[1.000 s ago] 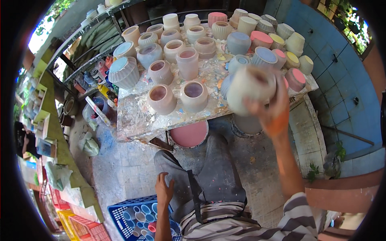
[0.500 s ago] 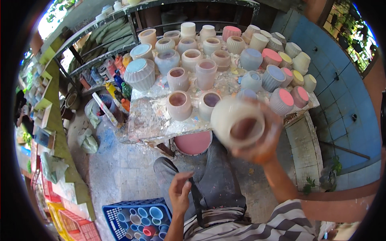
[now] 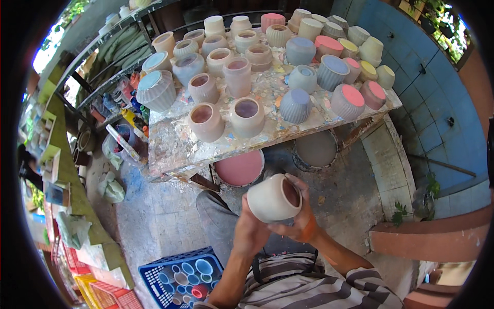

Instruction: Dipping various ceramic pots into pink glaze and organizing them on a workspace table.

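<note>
A rounded off-white pot (image 3: 268, 200) with a dark reddish-brown inside lies tilted between my hands above my lap, its mouth toward the right. My left hand (image 3: 250, 229) supports it from below at the base end. Round the rim side, my right hand (image 3: 301, 219) grips it with the fingers wrapped near the mouth; orange stains show on that hand. Ahead stands a paint-spattered table (image 3: 177, 147) with many pots. Closest on it are two upright pots (image 3: 206, 123) with dark openings and an upturned bluish ribbed pot (image 3: 296, 106).
Under the table's front edge sit a tub of pink liquid (image 3: 239, 169) and a tub of grey liquid (image 3: 316, 149). A blue crate (image 3: 149, 278) of small cups stands at lower left. Paint bottles (image 3: 128, 116) crowd the table's left side; a blue tiled wall (image 3: 437, 103) rises at right.
My right hand has brought the pot down and nearer from the table's front edge. My left hand, free before, has come up to hold it too. The view has shifted somewhat.
</note>
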The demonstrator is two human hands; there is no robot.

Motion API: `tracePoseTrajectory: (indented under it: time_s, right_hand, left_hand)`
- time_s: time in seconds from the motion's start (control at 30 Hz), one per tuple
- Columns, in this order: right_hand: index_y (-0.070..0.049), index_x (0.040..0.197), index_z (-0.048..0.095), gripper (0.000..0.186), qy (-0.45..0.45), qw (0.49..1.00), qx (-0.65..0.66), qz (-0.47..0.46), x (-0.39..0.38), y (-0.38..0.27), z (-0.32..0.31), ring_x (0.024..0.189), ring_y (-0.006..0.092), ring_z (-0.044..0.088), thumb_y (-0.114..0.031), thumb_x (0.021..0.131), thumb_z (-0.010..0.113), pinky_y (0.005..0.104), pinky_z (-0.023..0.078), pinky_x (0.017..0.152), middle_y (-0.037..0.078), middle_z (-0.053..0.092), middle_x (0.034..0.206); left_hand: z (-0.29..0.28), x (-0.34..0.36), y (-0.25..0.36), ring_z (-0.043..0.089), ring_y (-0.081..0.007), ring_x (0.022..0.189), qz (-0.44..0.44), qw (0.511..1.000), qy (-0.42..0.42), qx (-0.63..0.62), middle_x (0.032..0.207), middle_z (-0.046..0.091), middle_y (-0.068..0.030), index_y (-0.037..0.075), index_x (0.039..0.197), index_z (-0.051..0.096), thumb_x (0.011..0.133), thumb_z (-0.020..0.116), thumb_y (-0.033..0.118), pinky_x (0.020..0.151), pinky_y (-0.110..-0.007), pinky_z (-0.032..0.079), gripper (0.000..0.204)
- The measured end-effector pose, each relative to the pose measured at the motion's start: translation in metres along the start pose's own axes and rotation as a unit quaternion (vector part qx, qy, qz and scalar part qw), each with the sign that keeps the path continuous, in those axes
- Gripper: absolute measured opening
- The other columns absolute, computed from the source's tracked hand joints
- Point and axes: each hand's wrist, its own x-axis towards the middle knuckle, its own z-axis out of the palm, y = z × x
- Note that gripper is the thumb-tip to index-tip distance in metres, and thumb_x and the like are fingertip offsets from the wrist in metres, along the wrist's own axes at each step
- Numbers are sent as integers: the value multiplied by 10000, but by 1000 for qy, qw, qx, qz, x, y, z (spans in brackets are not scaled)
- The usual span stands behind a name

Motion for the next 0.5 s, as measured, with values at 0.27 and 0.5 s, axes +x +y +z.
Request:
tracePoseTrajectory:
  time_s: [0.27, 0.5]
  right_hand:
    - [-4, 1412, 419, 782, -28, 998, 14, 53, 38, -32, -41, 1219, 254, 579, -194, 774, 829, 388, 459, 1049, 198, 567, 1324]
    - [-5, 1343, 516, 680, 104, 975, -135, -141, 189, -40, -109, 1180, 310, 616, -274, 785, 797, 403, 482, 1019, 194, 605, 1280]
  left_hand:
    - [-14, -4, 8, 493, -259, 1322, 17, 996, -54, 66, 1330, 556, -107, 45, 1353, 449, 950, 688, 330, 1110, -431, 371, 549]
    - [-119, -58, 41, 496, -330, 1351, 119, 872, 167, 444, 1337, 605, -207, -15, 1280, 550, 940, 667, 167, 1110, -459, 383, 404]
